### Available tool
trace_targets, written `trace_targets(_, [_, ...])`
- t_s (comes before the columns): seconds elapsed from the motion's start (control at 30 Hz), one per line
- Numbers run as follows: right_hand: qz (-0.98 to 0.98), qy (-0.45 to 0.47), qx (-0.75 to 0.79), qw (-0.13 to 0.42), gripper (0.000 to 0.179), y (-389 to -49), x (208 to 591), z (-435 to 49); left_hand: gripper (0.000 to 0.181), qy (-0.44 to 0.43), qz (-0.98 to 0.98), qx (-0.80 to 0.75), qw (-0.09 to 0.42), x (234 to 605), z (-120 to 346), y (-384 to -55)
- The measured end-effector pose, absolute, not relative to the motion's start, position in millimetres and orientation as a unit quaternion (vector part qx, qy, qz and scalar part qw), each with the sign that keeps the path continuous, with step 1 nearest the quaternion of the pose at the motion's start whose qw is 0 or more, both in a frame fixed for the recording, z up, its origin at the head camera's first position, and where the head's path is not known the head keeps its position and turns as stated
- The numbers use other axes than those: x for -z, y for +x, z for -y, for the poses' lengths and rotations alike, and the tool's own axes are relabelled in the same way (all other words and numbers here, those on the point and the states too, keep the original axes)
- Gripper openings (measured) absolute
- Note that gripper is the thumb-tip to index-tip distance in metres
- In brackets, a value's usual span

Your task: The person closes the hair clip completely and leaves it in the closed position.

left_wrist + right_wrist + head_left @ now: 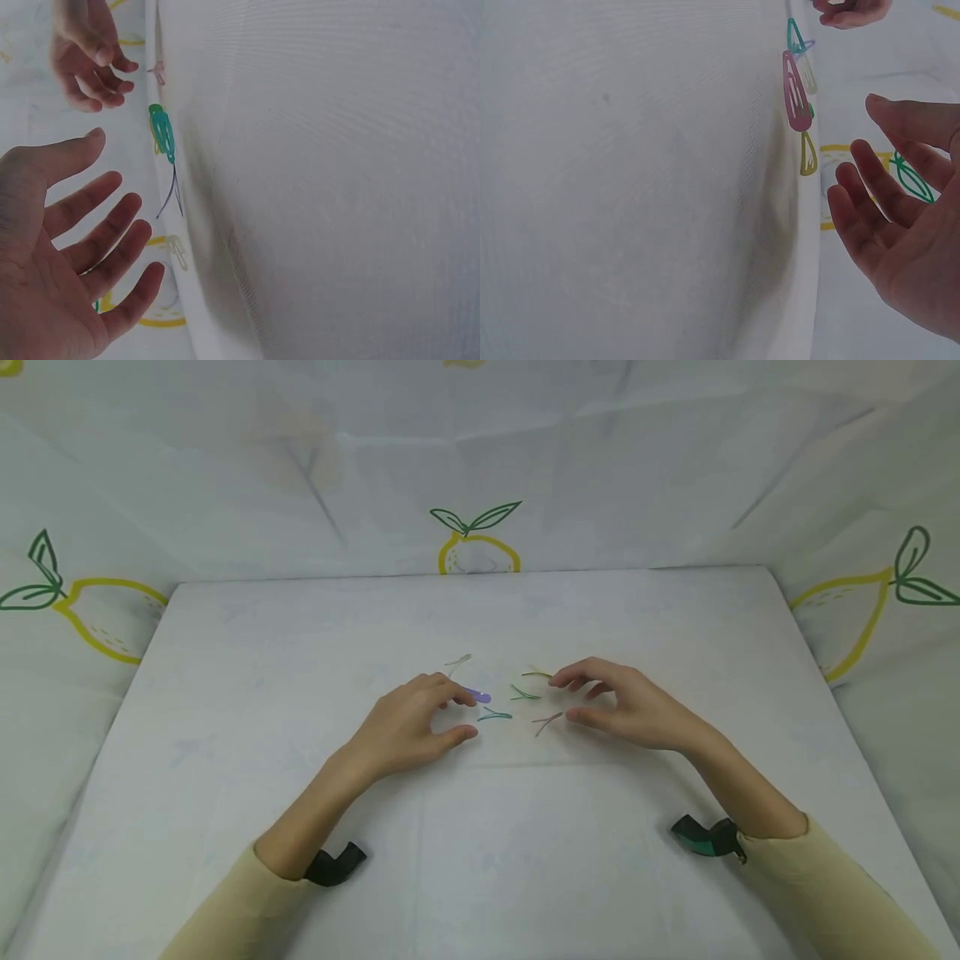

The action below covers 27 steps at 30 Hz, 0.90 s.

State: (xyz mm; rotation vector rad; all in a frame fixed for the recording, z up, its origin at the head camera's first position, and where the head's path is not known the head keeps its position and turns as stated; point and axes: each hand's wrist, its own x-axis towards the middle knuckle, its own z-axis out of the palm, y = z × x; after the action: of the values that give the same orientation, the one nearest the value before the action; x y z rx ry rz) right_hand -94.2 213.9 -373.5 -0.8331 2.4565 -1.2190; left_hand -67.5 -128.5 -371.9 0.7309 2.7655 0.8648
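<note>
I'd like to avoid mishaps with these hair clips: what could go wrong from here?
The purple clip and teal clip lie close together near the left hand, so reaching for one might nudge the other. The green clip and pink clip look splayed open, and their thin arms could slip when pinched. The pale clip stands out little against the white cloth, so it may be overlooked.

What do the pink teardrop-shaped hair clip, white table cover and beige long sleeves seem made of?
Pink teardrop-shaped hair clip: probably coated metal, smooth; thin, flat, slotted strips, though plastic isn't ruled out.
White table cover: likely woven fabric, matte; fine weave-like texture and faint creases show.
Beige long sleeves: seemingly cloth, matte; no shine visible, fibre unclear.
</note>
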Motion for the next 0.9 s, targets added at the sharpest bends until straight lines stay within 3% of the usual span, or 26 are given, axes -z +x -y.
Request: trace_targets(0.9, [-0.845,-0.286,0.415,0.18,0.038,-93.6,380.3,-207.1,0.034,0.295,-0.918,-0.26,0.054,374.2,100.2,-63.0])
